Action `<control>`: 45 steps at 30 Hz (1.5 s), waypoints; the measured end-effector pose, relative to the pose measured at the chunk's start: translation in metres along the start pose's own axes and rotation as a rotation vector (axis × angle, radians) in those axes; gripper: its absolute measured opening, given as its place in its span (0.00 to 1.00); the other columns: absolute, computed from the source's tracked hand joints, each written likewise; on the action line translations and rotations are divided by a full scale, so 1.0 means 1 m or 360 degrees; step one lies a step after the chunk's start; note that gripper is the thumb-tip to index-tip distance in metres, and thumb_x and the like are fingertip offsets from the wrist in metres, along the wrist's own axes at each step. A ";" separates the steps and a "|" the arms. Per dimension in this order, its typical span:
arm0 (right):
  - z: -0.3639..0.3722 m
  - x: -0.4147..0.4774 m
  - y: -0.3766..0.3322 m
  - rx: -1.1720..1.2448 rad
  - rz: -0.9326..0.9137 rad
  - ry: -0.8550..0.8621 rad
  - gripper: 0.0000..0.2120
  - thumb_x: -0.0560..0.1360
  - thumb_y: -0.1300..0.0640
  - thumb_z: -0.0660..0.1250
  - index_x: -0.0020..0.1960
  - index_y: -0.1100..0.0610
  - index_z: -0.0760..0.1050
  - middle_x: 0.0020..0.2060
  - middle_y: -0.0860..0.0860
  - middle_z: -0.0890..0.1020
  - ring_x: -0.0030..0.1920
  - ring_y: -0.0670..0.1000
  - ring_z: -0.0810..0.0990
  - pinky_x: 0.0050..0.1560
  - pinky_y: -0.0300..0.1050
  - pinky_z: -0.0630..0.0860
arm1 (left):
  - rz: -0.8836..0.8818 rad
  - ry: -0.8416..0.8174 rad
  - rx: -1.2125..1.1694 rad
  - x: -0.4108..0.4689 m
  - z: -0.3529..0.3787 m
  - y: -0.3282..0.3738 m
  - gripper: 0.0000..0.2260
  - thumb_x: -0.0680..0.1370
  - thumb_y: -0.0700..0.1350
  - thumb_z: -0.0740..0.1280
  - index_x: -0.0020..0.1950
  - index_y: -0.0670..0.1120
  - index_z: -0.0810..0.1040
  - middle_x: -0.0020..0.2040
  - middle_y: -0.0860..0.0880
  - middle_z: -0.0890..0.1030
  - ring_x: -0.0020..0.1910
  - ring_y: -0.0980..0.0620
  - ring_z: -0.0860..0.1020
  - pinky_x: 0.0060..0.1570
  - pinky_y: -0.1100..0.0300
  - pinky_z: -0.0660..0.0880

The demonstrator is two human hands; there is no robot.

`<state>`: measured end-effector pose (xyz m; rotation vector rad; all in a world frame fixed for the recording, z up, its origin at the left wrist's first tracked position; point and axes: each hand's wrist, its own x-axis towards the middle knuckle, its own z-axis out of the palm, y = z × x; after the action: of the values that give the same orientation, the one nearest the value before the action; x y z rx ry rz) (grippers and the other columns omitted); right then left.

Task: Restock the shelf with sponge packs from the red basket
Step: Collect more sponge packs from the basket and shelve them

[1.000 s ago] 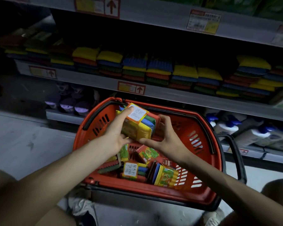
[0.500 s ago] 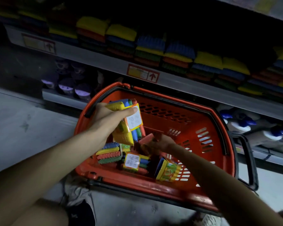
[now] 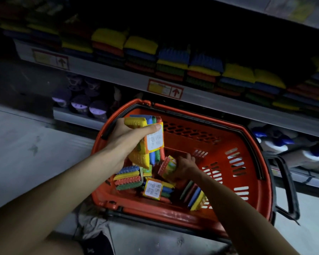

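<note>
My left hand (image 3: 129, 137) grips a stack of sponge packs (image 3: 147, 140), fingers closed round it, above the red basket (image 3: 247, 162). My right hand (image 3: 182, 167) closes on another pack (image 3: 167, 165) inside. Picking step; next, I judge, lift both to the shelf (image 3: 201, 96).

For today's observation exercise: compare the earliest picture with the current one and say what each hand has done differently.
The right hand let go of the raised sponge pack, dropped into the red basket and closed on another pack. The left hand alone now holds the raised pack. The basket stayed on the floor, and the loose packs in it lie as before.
</note>
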<state>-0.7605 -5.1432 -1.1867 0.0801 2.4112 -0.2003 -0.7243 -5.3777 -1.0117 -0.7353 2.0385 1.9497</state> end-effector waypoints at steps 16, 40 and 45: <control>-0.147 -0.214 0.027 0.0998 -0.0738 0.0390 0.43 0.63 0.38 0.82 0.69 0.39 0.60 0.49 0.50 0.86 0.47 0.50 0.87 0.51 0.51 0.85 | -0.0039 -0.0081 -0.0223 -0.037 0.036 0.039 0.30 0.60 0.67 0.81 0.56 0.52 0.82 0.51 0.49 0.86 0.50 0.47 0.85 0.50 0.49 0.82; -0.173 -0.229 0.052 0.2277 -0.0587 0.0493 0.21 0.74 0.45 0.72 0.62 0.49 0.69 0.50 0.55 0.87 0.46 0.57 0.88 0.43 0.53 0.85 | 0.0286 -0.0381 -0.0375 -0.058 0.099 0.046 0.28 0.65 0.73 0.73 0.62 0.70 0.74 0.63 0.62 0.79 0.68 0.54 0.74 0.74 0.39 0.63; -0.180 -0.227 0.054 0.2127 -0.0550 0.0647 0.24 0.72 0.40 0.74 0.58 0.54 0.70 0.46 0.54 0.87 0.43 0.54 0.89 0.46 0.53 0.85 | 0.0325 -0.0343 -0.0371 -0.062 0.111 0.048 0.26 0.64 0.75 0.71 0.60 0.68 0.80 0.59 0.58 0.85 0.63 0.50 0.80 0.69 0.41 0.70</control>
<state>-0.7015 -5.0603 -0.9099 0.3207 2.1917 -2.0539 -0.7153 -5.2574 -0.9504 -0.3501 1.8411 2.2956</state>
